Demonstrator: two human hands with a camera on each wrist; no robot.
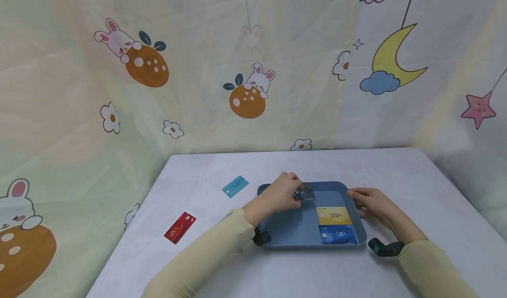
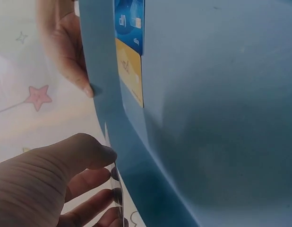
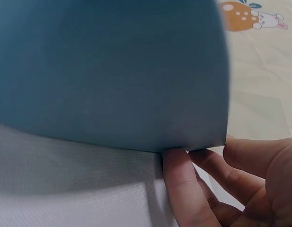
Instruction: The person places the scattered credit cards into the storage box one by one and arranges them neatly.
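My left hand (image 1: 279, 193) pinches a dark VIP card (image 1: 305, 193) above the far part of the blue tray (image 1: 285, 234). In the left wrist view that card (image 2: 118, 189) shows nearly edge-on between thumb and fingers. Inside the tray, a gold card (image 1: 334, 215) lies just beyond a blue VIP card (image 1: 337, 234), both along the right side. My right hand (image 1: 374, 203) grips the tray's right rim; the right wrist view shows its thumb and fingers (image 3: 181, 184) at the tray's edge.
Left of the tray, a teal VIP card (image 1: 235, 186) and a red VIP card (image 1: 180, 228) lie on the white table (image 1: 198, 174). Another pale card (image 1: 237, 249) is mostly hidden by the left sleeve (image 1: 206, 256). A printed cloth (image 1: 198, 69) hangs behind the table.
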